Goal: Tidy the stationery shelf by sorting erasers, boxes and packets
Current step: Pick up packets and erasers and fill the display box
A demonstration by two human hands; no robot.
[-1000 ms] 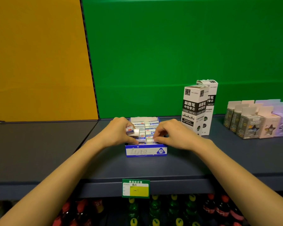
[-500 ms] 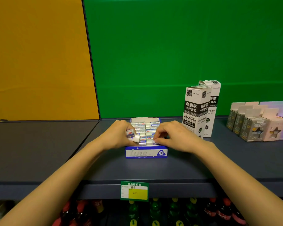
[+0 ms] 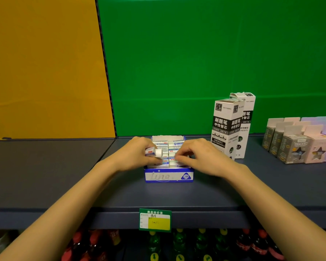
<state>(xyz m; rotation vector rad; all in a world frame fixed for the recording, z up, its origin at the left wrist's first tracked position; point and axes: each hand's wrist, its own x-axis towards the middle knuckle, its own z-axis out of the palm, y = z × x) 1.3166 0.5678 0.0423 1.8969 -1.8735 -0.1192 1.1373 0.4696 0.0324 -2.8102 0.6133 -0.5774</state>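
- Little has moved since the earlier frames. Both hands stay at the display box, and the loose eraser has only turned slightly in its grip.
- Left hand: thumb and fingers pinch the loose eraser, which is just above the left edge of the box with its white end facing inward.
- Right hand: the fingers are curled, with their tips down on the right-hand row of packed erasers. Whether they pinch one or only press on the row cannot be told.
- The display box sits mid-shelf, well back from the front lip. Its two rows look nearly full, so the gap for the loose eraser is probably tight.
- To do this step well, the right hand should probably push the row back or hold it apart to open a slot.
- The left hand should then square the loose eraser to its neighbours, label facing the same way, and slide it in end first, not flat.
- Light pressure seems wise, because the cardboard box could slide or its low front wall could buckle. The right hand could also steady the box.
- Forcing the eraser in could pop a neighbour out of its row.
- The tall boxes stand near on the right and the small packets lie farther right, all apart from the hands and probably waiting their turn.
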